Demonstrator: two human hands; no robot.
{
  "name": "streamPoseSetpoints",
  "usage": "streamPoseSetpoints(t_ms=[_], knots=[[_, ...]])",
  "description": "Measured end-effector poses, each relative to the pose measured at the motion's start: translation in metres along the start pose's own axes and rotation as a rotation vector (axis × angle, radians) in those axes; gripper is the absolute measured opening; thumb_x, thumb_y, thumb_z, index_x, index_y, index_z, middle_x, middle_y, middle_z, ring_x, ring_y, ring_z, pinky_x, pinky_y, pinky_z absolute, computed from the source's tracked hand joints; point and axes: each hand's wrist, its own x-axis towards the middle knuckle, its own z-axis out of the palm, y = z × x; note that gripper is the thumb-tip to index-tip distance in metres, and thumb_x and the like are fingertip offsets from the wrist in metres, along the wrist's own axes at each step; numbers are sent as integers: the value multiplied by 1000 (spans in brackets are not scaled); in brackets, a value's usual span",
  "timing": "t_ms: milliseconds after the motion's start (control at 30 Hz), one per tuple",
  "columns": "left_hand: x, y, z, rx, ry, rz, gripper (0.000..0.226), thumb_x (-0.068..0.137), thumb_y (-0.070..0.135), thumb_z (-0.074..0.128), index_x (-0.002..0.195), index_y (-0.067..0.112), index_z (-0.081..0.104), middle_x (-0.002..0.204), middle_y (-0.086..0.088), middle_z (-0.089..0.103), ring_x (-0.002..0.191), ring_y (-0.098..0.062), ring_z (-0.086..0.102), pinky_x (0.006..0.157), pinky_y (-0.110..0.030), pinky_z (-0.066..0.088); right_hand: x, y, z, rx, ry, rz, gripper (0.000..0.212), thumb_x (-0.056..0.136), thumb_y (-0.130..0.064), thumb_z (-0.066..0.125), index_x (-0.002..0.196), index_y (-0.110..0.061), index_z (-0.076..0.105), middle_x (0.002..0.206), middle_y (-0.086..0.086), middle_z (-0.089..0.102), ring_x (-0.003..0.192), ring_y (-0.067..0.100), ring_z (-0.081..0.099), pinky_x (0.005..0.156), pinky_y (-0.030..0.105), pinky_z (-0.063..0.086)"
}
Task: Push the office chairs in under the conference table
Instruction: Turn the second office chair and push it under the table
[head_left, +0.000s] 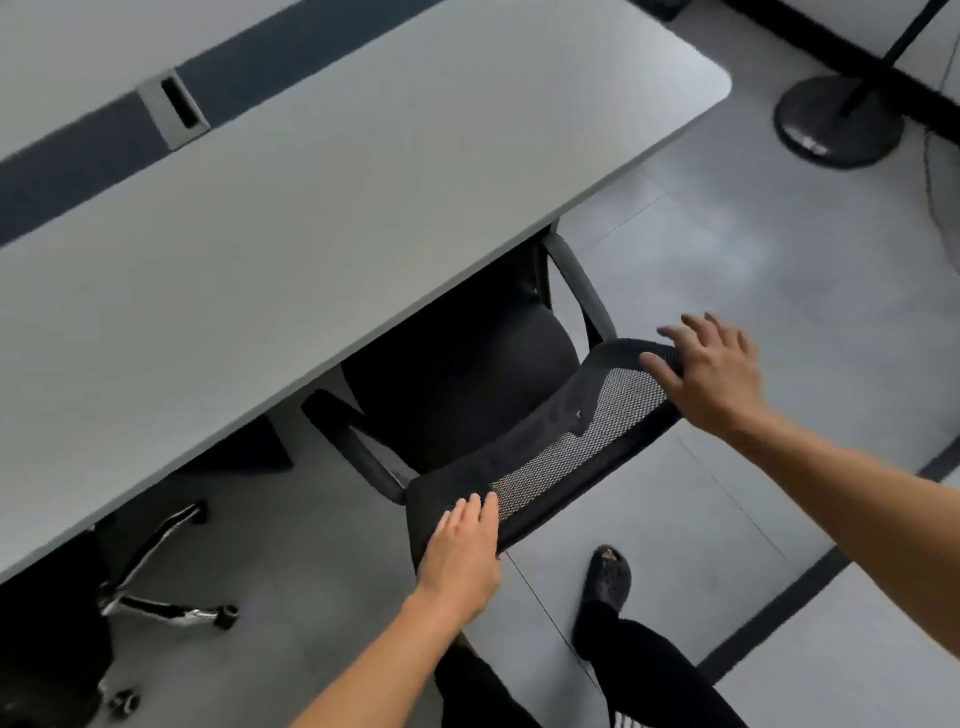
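Two bare forearms reach in, left forearm (374, 670) from the bottom edge and right forearm (857, 509) from the right edge, both extended toward one black office chair (467, 395). Left hand (460, 551) lies flat, palm down, on the near-left end of the backrest (550, 447) top rim, fingers straight and close together, tips on the mesh. Right hand (711, 374) sits at the far-right end of the same rim, fingers splayed apart and uncurled, thumb (660, 374) lying on the rim; can't tell whether the palm presses down, as the hand is blurred. Neither hand wraps the frame. Count: two hands, two chairs, one conference table (311, 208), two armrests on the touched chair, near-left armrest (358, 447) and far-right armrest (579, 283). Second chair (166, 613) at lower left shows only a chrome star base and castors, the rest is hidden under the tabletop. Touched chair faces the table: seat (457, 364) front tucked under the near table edge, backrest on the person's side, outside that edge. Backrest rim runs lower-left to upper-right, roughly parallel to the table edge. Table's long axis follows the same diagonal, with a dark strip (78, 166) along it and one cable port (174, 111) set in the strip. One sandalled foot (608, 574) stands on the grey floor (727, 249) just behind the backrest. One round stand base (839, 122) at upper right, well apart from the chair.
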Motion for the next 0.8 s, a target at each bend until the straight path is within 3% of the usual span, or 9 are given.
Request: streamPoseSetpoints(t_ms=[100, 200, 300, 500, 567, 633, 733, 800], knots=[[-14, -21, 0, -9, -12, -49, 67, 88, 1, 39, 149, 11, 12, 157, -10, 19, 146, -23, 15, 120, -33, 10, -10, -17, 9, 37, -41, -91, 60, 84, -65, 30, 100, -25, 71, 109, 2, 72, 107, 27, 62, 98, 42, 38], [-22, -53, -6, -40, 42, -86, 68, 83, -5, 40, 147, 9, 23, 155, -11, 27, 145, -23, 22, 120, -36, 9, -38, -41, 16, 128, 32, -85, 52, 85, -59, 37, 86, -23, 75, 85, 4, 75, 83, 29, 69, 78, 35, 46], [-22, -74, -14, -66, 97, -153, 69, 81, -6, 42, 146, 12, 27, 154, -8, 30, 144, -21, 24, 120, -36, 9, -37, -66, 19, 143, -9, -91, 40, 91, -52, 48, 88, -22, 75, 86, 7, 75, 85, 32, 66, 76, 33, 43], [-13, -99, -27, -119, 192, -270, 67, 81, 0, 43, 145, 19, 32, 153, 1, 34, 143, -14, 26, 119, -31, 10, 4, -104, 31, 117, -56, -131, 46, 91, -58, 40, 82, -25, 71, 86, 5, 71, 88, 30, 61, 74, 30, 37], [-12, -113, -29, -143, 206, -286, 63, 80, 9, 46, 142, 20, 37, 150, 1, 39, 141, -14, 31, 118, -31, 14, 16, -119, 35, 98, -44, -158, 47, 91, -58, 40, 81, -23, 71, 84, 6, 71, 86, 30, 61, 73, 30, 37], [-11, -130, -29, -138, 248, -273, 58, 80, 32, 45, 136, 19, 47, 144, -1, 49, 135, -17, 41, 115, -34, 24, 24, -135, 38, 80, -27, -165, 48, 91, -57, 41, 77, -21, 69, 81, 8, 70, 81, 31, 59, 71, 31, 35], [-9, -156, -32, -115, 304, -238, 79, 78, 74, 32, 129, 18, 56, 134, -2, 59, 127, -19, 51, 109, -38, 36, 35, -157, 46, 42, -29, -169, 52, 91, -59, 37, 71, -19, 64, 77, 9, 67, 76, 31, 57, 66, 30, 31], [-7, -173, -38, -137, 310, -238, 91, 75, 81, 15, 130, 20, 55, 135, -1, 58, 128, -18, 50, 108, -37, 35, 43, -177, 49, 28, -32, -175, 54, 91, -60, 36, 73, -19, 65, 79, 9, 68, 80, 33, 59, 67, 30, 31]])
